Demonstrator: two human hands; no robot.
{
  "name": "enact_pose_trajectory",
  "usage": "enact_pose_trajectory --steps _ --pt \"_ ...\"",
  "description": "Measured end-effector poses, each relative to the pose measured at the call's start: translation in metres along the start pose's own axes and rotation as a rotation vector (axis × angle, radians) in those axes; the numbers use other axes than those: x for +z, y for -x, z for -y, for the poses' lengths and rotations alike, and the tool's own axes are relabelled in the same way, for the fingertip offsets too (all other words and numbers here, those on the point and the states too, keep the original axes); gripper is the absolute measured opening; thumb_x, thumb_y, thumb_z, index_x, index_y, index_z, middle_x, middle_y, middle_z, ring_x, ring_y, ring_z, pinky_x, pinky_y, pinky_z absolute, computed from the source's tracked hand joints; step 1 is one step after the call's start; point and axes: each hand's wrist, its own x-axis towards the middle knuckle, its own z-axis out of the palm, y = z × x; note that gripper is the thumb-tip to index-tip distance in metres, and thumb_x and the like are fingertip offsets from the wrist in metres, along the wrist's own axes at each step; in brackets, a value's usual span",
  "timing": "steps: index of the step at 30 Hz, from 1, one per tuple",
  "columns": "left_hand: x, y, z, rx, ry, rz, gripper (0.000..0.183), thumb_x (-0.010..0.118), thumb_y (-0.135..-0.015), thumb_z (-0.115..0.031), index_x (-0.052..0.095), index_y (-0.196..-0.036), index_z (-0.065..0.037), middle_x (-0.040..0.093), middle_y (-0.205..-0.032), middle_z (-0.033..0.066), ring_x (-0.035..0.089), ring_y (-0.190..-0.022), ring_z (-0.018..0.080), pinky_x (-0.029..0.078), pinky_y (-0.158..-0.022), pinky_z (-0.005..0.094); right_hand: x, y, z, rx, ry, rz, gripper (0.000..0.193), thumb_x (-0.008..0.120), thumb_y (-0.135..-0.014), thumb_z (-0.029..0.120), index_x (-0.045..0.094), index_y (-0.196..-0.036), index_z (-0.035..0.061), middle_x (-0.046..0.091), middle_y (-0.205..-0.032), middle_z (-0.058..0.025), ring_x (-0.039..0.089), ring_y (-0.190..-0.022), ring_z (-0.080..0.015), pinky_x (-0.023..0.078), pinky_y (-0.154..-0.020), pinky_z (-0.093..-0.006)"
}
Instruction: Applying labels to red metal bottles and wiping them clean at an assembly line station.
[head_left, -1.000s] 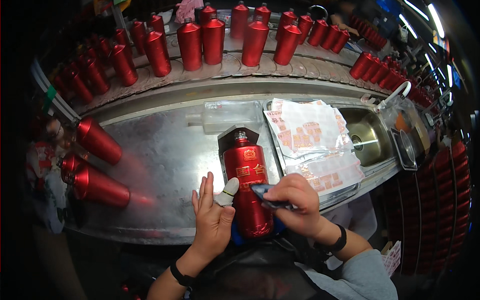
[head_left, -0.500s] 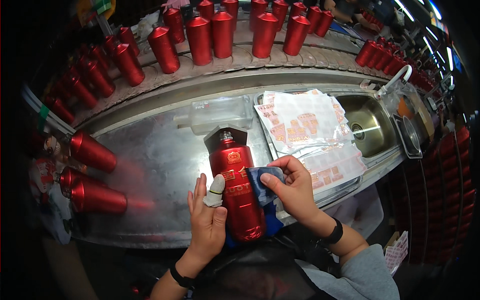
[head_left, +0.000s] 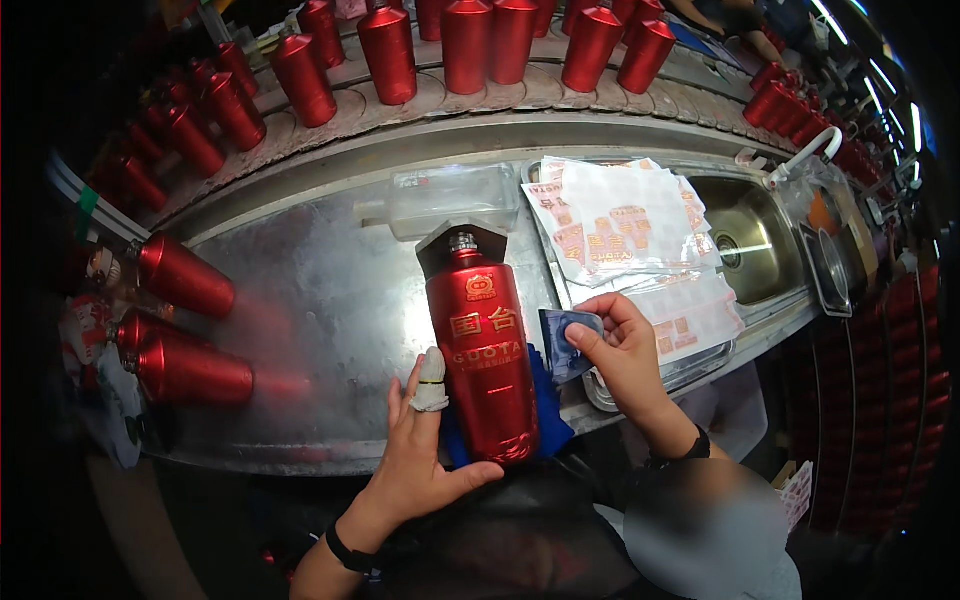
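Two red bottles (head_left: 180, 320) lie on their sides at the far left of the metal bench (head_left: 320, 300). The left hand (head_left: 420, 455), fingers spread, steadies a red bottle (head_left: 483, 355) lying near the bench's near edge. Just right, the right hand (head_left: 625, 355) pinches a blue cloth (head_left: 562, 340) beside label sheets (head_left: 625, 225).

White label sheets (head_left: 620, 225) with red-orange prints stacked right of the red bottle (head_left: 485, 360), gold label on it
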Motion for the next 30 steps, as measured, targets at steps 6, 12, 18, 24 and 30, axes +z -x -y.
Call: enact_pose_trajectory --steps 6,12,18,24,30 --pt "0.013 0.006 -0.004 -0.008 -0.138 0.057 0.136 0.083 -0.065 -0.057 0.000 -0.151 0.006 0.036 -0.147 0.0251 0.030 -0.141 0.0410 0.004 -0.113 0.0642 -0.022 0.007 -0.014 0.145 0.014 0.106 0.010 0.065 -0.091 0.012 0.064 -0.093 0.0017 0.062 -0.083 0.0009 0.054 -0.079 -0.0037 0.043 -0.069 -0.0193" --pt "0.021 -0.005 -0.007 0.071 -0.109 -0.078 0.126 0.084 -0.070 -0.046 0.003 -0.150 0.008 0.044 -0.143 0.0198 0.044 -0.132 0.0398 0.007 -0.113 0.0648 -0.063 0.023 -0.016 0.112 0.554 0.099 0.014 0.066 -0.088 0.014 0.064 -0.080 0.0023 0.060 -0.075 0.0025 0.048 -0.067 -0.0030 0.038 -0.060 -0.0206" --pt "0.024 -0.005 -0.002 0.083 -0.122 -0.103 0.122 0.083 -0.071 -0.043 0.004 -0.149 0.008 0.044 -0.143 0.0221 0.044 -0.132 0.0399 0.009 -0.113 0.0634 -0.102 0.000 0.009 0.062 0.846 -0.134 0.016 0.063 -0.079 0.008 0.068 -0.093 0.0033 0.058 -0.067 -0.0033 0.055 -0.066 -0.0104 0.044 -0.061 -0.0263" --pt "0.021 -0.005 -0.004 0.076 -0.150 -0.073 0.120 0.082 -0.072 -0.044 0.007 -0.149 0.007 0.042 -0.144 0.0222 0.039 -0.136 0.0392 0.009 -0.114 0.0630 -0.092 -0.030 -0.002 -0.136 1.258 -0.009 0.028 0.064 -0.077 0.015 0.071 -0.103 0.0088 0.062 -0.097 -0.0106 0.063 -0.070 -0.0233 0.051 -0.067 -0.0345" --pt "0.022 -0.009 -0.008 0.088 -0.115 -0.143 0.114 0.086 -0.070 -0.030 0.012 -0.148 0.008 0.055 -0.133 0.0173 0.046 -0.127 0.0369 0.024 -0.111 0.0497 -0.091 -0.045 -0.003 -0.212 1.339 0.099 0.022 0.068 -0.076 0.015 0.069 -0.096 0.0084 0.060 -0.096 -0.0106 0.062 -0.076 -0.0272 0.050 -0.071 -0.0371"
